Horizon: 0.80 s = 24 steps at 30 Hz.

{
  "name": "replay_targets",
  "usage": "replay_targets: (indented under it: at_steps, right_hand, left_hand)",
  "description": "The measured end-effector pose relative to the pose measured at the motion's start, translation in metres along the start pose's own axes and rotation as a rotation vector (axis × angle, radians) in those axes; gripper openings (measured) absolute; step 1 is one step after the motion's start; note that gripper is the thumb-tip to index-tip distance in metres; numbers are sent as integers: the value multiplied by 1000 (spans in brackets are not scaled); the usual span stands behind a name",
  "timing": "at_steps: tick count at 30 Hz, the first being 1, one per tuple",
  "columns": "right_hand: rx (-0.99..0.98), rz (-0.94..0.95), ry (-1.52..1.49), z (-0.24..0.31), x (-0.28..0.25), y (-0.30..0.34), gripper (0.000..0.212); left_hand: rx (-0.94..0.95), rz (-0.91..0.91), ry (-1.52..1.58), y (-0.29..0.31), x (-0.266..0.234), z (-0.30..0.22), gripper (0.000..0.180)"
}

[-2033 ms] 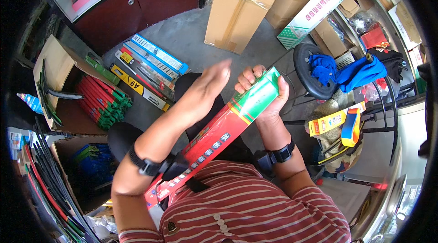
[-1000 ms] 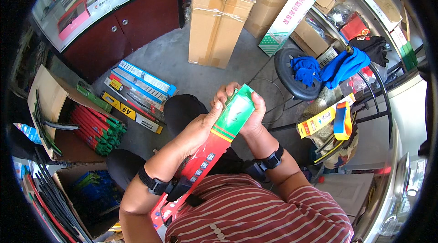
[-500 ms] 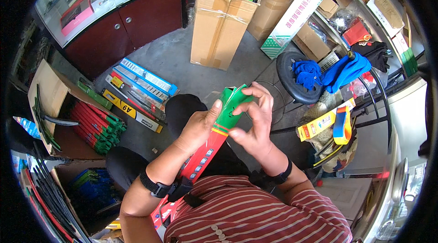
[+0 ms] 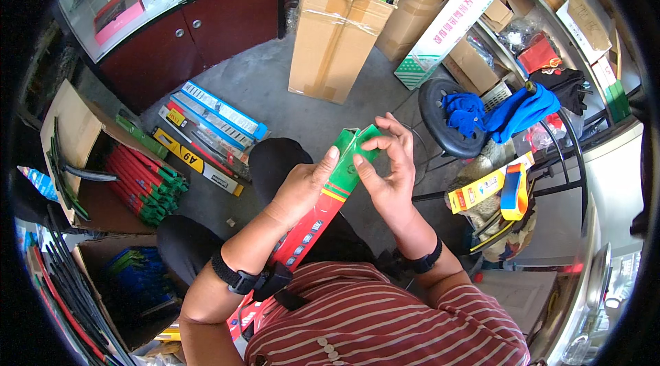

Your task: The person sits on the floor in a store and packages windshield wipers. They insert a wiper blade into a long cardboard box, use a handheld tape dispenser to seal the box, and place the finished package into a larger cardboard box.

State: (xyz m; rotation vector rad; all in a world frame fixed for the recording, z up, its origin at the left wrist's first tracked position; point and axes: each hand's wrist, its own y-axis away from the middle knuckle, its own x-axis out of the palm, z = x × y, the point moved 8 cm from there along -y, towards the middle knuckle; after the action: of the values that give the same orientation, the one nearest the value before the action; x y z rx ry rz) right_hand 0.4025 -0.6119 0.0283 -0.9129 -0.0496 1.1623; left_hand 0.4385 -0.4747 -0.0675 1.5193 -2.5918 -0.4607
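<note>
Above the lap, the long red-and-green package (image 4: 323,204) was gripped at its upper part by the left hand (image 4: 299,191), closed around it. The right hand (image 4: 388,173), moved since earlier from clasping the green end, was pinching its now-opened flap (image 4: 357,140) with fingertips.

Red-and-green long box (image 4: 330,194); red-white striped shirt (image 4: 385,318).

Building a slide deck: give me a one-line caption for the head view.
Both hands, left hand and right hand, work the green end flap of a long red-and-green box above the lap.
</note>
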Motion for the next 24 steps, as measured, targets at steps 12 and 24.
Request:
replay_targets:
  at_steps: [12, 24]
  right_hand:
    - [55, -28, -96, -24, -1, -6, 16]
    - [82, -5, -128, -27, -6, -11, 14]
  left_hand:
    - [4, 28, 27, -8, 4, 10, 82]
    - [71, -20, -112, -3, 4, -1, 74]
